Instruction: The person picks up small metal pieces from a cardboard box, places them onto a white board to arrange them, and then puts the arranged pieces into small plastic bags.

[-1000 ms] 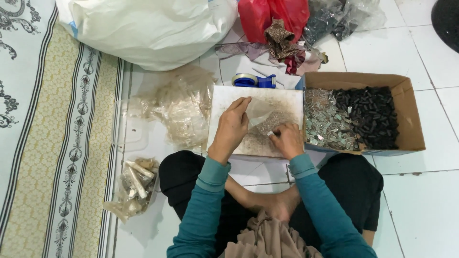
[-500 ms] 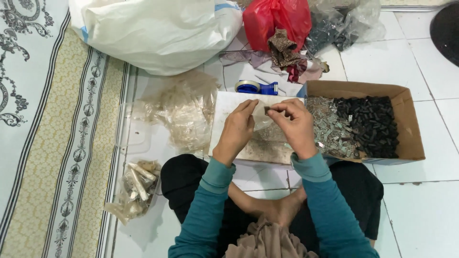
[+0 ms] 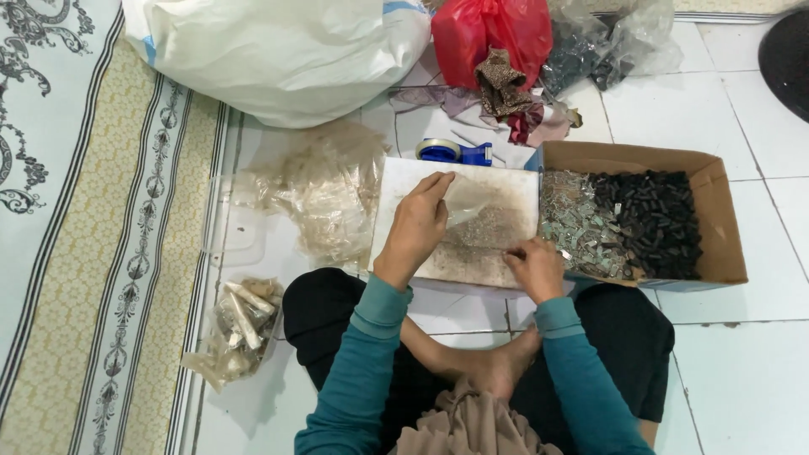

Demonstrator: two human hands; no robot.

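**Holding a small clear bag over the board**

I am holding up a small clear plastic bag (image 3: 466, 199) with my left hand (image 3: 415, 232), pinching its edge between my thumb and fingertips, so the bag is hanging just above the white board (image 3: 396, 190) in front of me. My right hand (image 3: 535, 268) is resting low on the near right part of the board, its fingers curled in together; I cannot tell whether they are gripping anything small. Both my sleeves are teal, and my crossed legs in black are lying just under the board's near edge.

The board is lying flat on the tiled floor, and its middle is looking speckled and worn. Touching its right side, a cardboard box (image 3: 725, 221) is sitting open. Inside it, silvery pieces (image 3: 577, 223) are filling the left half and small black pieces (image 3: 653, 223) are filling the right half.

Just beyond the board's far edge, a blue tape dispenser (image 3: 453, 152) is lying on the floor. To the left of the board, a loose heap of empty clear bags (image 3: 324, 190) is spreading over the tiles. Nearer to my left knee, another clear bag of pale sticks (image 3: 238, 324) is lying beside the patterned mat (image 3: 93, 253).

Further off, a big white sack (image 3: 278, 50) is leaning at the top, with a red plastic bag (image 3: 493, 34) and some crumpled cloth scraps (image 3: 506, 97) next to it.
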